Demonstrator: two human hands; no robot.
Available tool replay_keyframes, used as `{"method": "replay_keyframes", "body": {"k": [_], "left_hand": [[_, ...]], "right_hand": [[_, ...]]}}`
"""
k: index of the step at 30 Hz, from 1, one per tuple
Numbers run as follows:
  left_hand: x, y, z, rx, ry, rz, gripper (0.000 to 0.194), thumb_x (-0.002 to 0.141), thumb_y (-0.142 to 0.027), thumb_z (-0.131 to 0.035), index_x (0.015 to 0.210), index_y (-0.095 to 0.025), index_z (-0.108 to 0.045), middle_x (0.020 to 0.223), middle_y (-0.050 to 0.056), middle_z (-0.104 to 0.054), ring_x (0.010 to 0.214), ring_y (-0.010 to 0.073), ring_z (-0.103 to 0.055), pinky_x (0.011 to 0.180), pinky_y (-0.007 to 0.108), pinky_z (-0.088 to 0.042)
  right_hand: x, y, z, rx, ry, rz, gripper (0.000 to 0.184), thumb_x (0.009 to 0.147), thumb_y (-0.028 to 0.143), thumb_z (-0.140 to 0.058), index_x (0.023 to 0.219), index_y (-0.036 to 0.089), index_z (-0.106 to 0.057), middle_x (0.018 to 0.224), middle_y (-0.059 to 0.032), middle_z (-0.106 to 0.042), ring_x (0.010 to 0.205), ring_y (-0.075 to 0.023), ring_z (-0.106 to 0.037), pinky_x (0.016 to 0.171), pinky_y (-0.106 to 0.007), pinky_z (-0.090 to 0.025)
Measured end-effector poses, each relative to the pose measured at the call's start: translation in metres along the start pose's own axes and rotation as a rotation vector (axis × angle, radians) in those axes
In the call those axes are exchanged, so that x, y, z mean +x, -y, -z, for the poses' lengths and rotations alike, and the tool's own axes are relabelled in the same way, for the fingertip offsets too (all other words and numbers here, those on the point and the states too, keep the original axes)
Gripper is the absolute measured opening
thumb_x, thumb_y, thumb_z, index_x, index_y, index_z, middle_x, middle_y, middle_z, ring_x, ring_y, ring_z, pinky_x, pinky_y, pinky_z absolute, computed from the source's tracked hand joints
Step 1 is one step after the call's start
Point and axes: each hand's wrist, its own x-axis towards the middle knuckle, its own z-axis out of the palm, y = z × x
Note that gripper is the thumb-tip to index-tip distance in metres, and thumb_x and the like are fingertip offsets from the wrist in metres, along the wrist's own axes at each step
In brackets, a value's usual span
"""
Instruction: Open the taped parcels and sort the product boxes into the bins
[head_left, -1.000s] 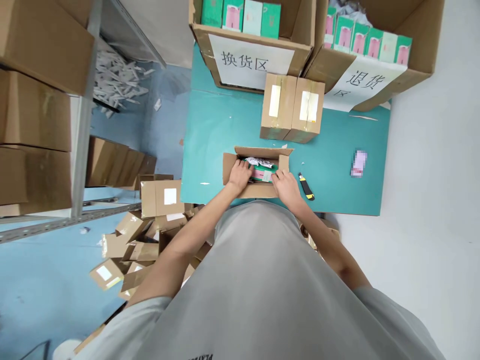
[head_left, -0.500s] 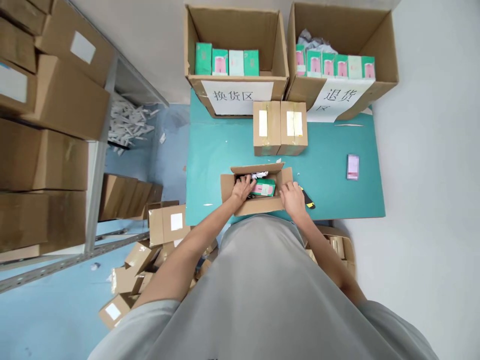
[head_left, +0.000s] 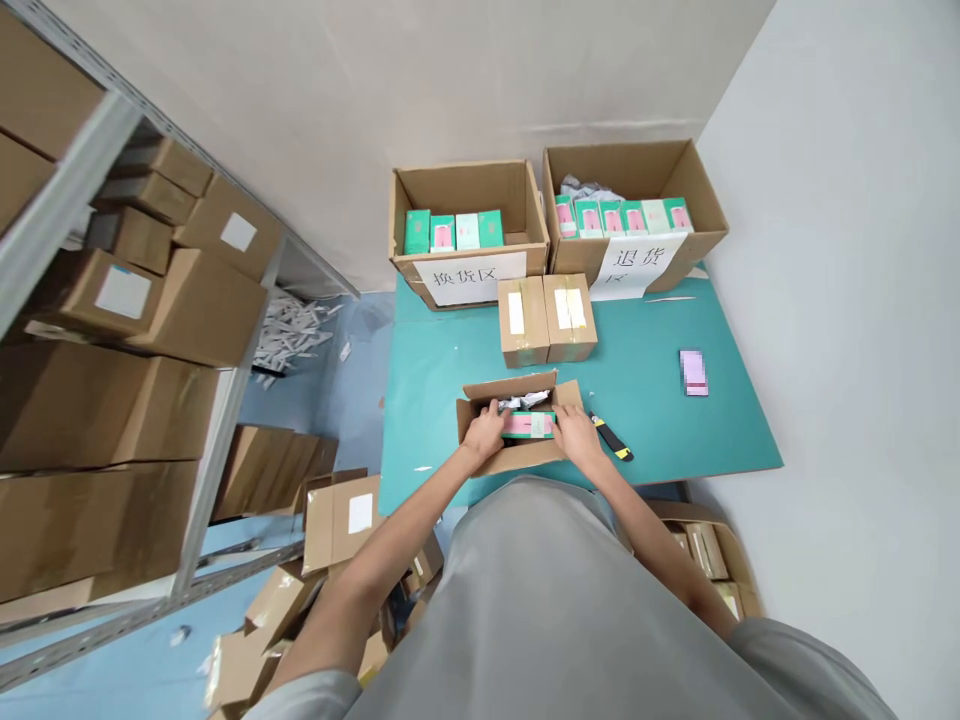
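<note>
An open cardboard carton [head_left: 521,458] lies near the front edge of the table, its flaps spread. Inside it is a small green-and-pink box [head_left: 527,426] with a pale label, in front of crumpled grey-white wrapping [head_left: 525,401]. My left hand [head_left: 486,433] grips the small box at its left end, fingers reaching into the carton. At the right end my right hand [head_left: 576,432] closes on the same box; some of its fingertips are hidden. A black-and-yellow box cutter [head_left: 612,438] lies just right of my right hand.
Two sealed cartons [head_left: 547,320] stand behind the open one on the green table [head_left: 442,350]. Two large labelled boxes [head_left: 469,275] at the back hold several green-and-pink boxes. A phone [head_left: 694,373] lies at right. Shelves of cartons [head_left: 82,400] and a carton pile [head_left: 341,520] are at left.
My right hand has moved from the carton's right side in onto the small box, which now sits straighter between both hands. The view has tilted upward, showing more wall.
</note>
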Motion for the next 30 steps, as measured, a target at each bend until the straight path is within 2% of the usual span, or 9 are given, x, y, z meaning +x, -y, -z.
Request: {"method": "replay_keyframes", "body": {"k": [3, 6, 10, 13, 17, 20, 23, 27, 30], "left_hand": [[-0.013, 0.007, 0.008, -0.053, -0.043, 0.025, 0.072, 0.085, -0.011, -0.071, 0.154, -0.022, -0.057, 0.146, 0.02, -0.055, 0.127, 0.0373, -0.07, 0.101, 0.046, -0.065], [-0.027, 0.014, 0.017, -0.156, -0.126, 0.06, 0.074, 0.085, -0.019, -0.077, 0.157, -0.023, -0.057, 0.148, 0.017, -0.058, 0.129, 0.0368, -0.072, 0.109, 0.044, -0.062], [-0.042, 0.013, 0.033, -0.287, -0.253, 0.133, 0.079, 0.085, -0.024, -0.079, 0.161, -0.023, -0.056, 0.15, 0.015, -0.061, 0.127, 0.0352, -0.074, 0.109, 0.042, -0.062], [-0.047, 0.004, 0.051, -0.415, -0.398, 0.177, 0.078, 0.087, -0.025, -0.079, 0.161, -0.025, -0.055, 0.15, 0.014, -0.063, 0.128, 0.0348, -0.074, 0.108, 0.041, -0.063], [-0.043, -0.011, 0.082, -0.616, -0.654, 0.164, 0.072, 0.089, -0.025, -0.081, 0.158, -0.028, -0.058, 0.15, 0.015, -0.064, 0.137, 0.0364, -0.07, 0.114, 0.046, -0.062], [-0.034, -0.02, 0.106, -0.779, -0.836, 0.147, 0.081, 0.087, -0.029, -0.088, 0.161, -0.028, -0.056, 0.161, 0.018, -0.055, 0.145, 0.0392, -0.064, 0.116, 0.051, -0.062], [-0.022, -0.023, 0.128, -0.999, -0.982, 0.125, 0.086, 0.089, -0.042, -0.089, 0.165, -0.029, -0.051, 0.171, 0.02, -0.043, 0.151, 0.0397, -0.06, 0.11, 0.049, -0.065], [-0.004, -0.007, 0.169, -1.329, -1.183, 0.056, 0.08, 0.093, -0.056, -0.085, 0.159, -0.023, -0.054, 0.165, 0.023, -0.049, 0.15, 0.0392, -0.061, 0.116, 0.051, -0.062], [0.004, 0.014, 0.219, -1.412, -1.265, -0.014, 0.072, 0.093, -0.056, -0.084, 0.151, -0.02, -0.061, 0.152, 0.022, -0.063, 0.148, 0.0369, -0.063, 0.125, 0.051, -0.054]], "right_hand": [[0.006, -0.006, 0.004, 0.146, -0.026, -0.083, 0.039, 0.114, 0.027, -0.058, 0.151, 0.015, -0.065, 0.144, -0.0213, -0.076, 0.132, -0.0321, -0.073, 0.106, -0.038, -0.057], [0.013, -0.007, 0.009, 0.348, -0.055, -0.133, 0.037, 0.112, 0.03, -0.062, 0.146, 0.017, -0.066, 0.14, -0.0191, -0.079, 0.121, -0.0303, -0.079, 0.102, -0.038, -0.06], [0.029, 0.001, 0.024, 0.626, -0.182, -0.036, 0.03, 0.107, 0.032, -0.062, 0.133, 0.022, -0.072, 0.135, -0.0155, -0.081, 0.118, -0.0292, -0.08, 0.099, -0.04, -0.064], [0.046, 0.013, 0.054, 0.715, -0.367, 0.066, 0.031, 0.105, 0.035, -0.061, 0.13, 0.024, -0.074, 0.135, -0.0156, -0.081, 0.125, -0.0317, -0.077, 0.107, -0.045, -0.063], [0.067, 0.035, 0.114, 0.716, -0.562, 0.172, 0.03, 0.104, 0.04, -0.06, 0.125, 0.023, -0.073, 0.132, -0.0161, -0.08, 0.123, -0.0319, -0.075, 0.11, -0.044, -0.06], [0.079, 0.051, 0.16, 0.723, -0.676, 0.259, 0.028, 0.104, 0.041, -0.06, 0.122, 0.024, -0.072, 0.131, -0.0156, -0.079, 0.125, -0.0316, -0.074, 0.111, -0.043, -0.058], [0.089, 0.059, 0.196, 0.765, -0.791, 0.345, 0.027, 0.103, 0.043, -0.061, 0.12, 0.025, -0.073, 0.13, -0.014, -0.079, 0.126, -0.0314, -0.073, 0.111, -0.043, -0.058], [0.105, 0.059, 0.221, 0.953, -0.89, 0.403, 0.034, 0.097, 0.054, -0.072, 0.113, 0.024, -0.075, 0.122, -0.0124, -0.08, 0.119, -0.0313, -0.075, 0.109, -0.047, -0.059], [0.112, 0.061, 0.224, 1.209, -0.891, 0.358, 0.048, 0.086, 0.065, -0.085, 0.107, 0.023, -0.074, 0.116, -0.0125, -0.082, 0.114, -0.031, -0.077, 0.107, -0.048, -0.061]]}}
